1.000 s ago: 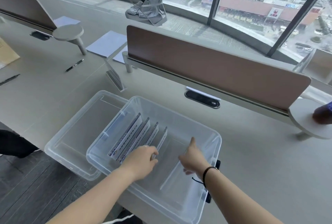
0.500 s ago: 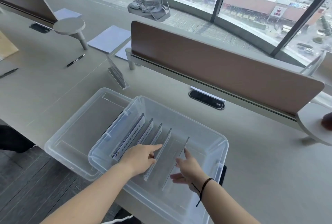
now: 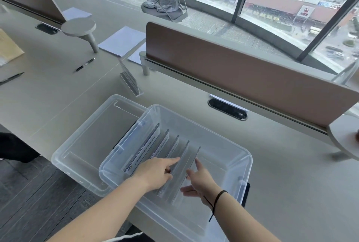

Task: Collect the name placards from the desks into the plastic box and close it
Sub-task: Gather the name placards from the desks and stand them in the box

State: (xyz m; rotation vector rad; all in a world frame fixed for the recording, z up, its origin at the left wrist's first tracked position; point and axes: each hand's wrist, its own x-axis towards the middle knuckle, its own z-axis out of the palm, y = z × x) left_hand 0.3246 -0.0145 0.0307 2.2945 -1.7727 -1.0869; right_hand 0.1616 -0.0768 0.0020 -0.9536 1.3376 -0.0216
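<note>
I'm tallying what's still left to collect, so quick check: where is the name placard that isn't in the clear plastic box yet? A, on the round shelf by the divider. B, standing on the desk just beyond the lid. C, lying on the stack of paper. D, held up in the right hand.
B: one placard stands on the desk just past the lid, while both hands are down in the box with the placards filed there.

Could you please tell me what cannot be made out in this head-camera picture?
- Print on the placards in the plastic box: too small and blurred.
- Their near ends: hidden by the left hand and right hand.
- Lid: partly hidden under the box.
- Placard on the desk: seen edge-on, face unreadable.
</note>
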